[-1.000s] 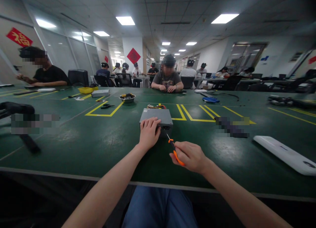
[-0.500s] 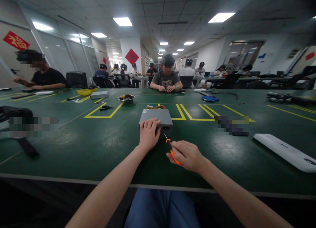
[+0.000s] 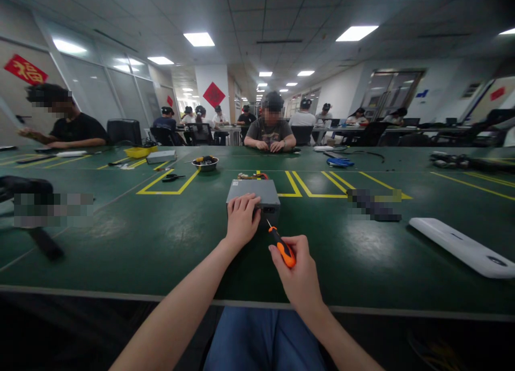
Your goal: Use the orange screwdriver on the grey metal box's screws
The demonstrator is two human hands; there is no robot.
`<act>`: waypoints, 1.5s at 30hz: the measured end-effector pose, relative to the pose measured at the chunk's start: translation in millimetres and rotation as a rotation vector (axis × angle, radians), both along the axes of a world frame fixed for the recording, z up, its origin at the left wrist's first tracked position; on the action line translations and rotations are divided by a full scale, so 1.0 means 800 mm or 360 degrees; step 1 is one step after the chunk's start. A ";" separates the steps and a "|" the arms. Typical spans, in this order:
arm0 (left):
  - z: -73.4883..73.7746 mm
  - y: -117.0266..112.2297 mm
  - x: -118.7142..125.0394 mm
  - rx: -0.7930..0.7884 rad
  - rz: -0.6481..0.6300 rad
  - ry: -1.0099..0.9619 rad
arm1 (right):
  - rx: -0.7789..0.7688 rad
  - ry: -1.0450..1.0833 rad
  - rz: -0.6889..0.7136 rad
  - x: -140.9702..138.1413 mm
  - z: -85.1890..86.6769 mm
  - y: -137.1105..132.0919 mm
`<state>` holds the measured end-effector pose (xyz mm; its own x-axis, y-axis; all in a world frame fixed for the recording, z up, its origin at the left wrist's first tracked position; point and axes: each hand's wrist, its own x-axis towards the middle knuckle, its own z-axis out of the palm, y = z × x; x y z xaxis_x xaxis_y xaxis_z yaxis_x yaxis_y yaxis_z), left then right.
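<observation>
On the green table [image 3: 161, 242], the left hand [image 3: 241, 218] presses flat on the grey box [image 3: 253, 193]; just beside it, the right hand [image 3: 300, 272] grips an orange screwdriver [image 3: 280, 245].

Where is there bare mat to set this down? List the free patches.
Free: the green table mat left of the grey metal box, up to the yellow tape outline; also the near strip between that box and the long white plastic panel. Crowded: right in front of the box, where the orange-handled screwdriver points.
</observation>
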<state>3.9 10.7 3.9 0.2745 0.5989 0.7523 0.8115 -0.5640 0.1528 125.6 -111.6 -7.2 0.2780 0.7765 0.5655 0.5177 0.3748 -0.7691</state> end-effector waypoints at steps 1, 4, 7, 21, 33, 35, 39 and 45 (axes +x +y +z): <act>0.000 0.000 0.000 0.0001 0.0000 -0.0003 | -0.0119 0.0316 0.0085 -0.004 -0.001 -0.002; 0.000 0.000 0.000 0.0005 0.0001 -0.0009 | -0.0390 0.1255 0.0354 -0.016 0.003 -0.004; 0.000 0.000 0.000 0.0006 0.0004 -0.0009 | -0.0715 0.1840 0.0553 -0.028 0.010 -0.002; 0.000 0.000 -0.001 0.0003 -0.0004 -0.0008 | -0.0853 0.2477 0.0658 -0.041 0.020 0.015; 0.000 0.000 0.000 0.0007 -0.0007 -0.0017 | -0.0759 0.2440 0.0662 -0.042 0.013 0.019; 0.000 0.001 0.000 0.0008 -0.0006 -0.0017 | -0.0887 0.2532 0.0752 -0.040 0.017 0.018; -0.001 0.002 0.000 0.0008 0.0000 -0.0012 | -0.0903 0.2574 0.0774 -0.041 0.018 0.019; -0.001 0.001 0.000 0.0015 0.0006 -0.0003 | -0.0826 0.2514 0.0675 -0.045 0.020 0.019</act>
<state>3.9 11.8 3.0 0.2711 0.5930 0.7582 0.8134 -0.5623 0.1489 89.9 -96.3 8.7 0.0181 0.9368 -0.3494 -0.8667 -0.1595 -0.4727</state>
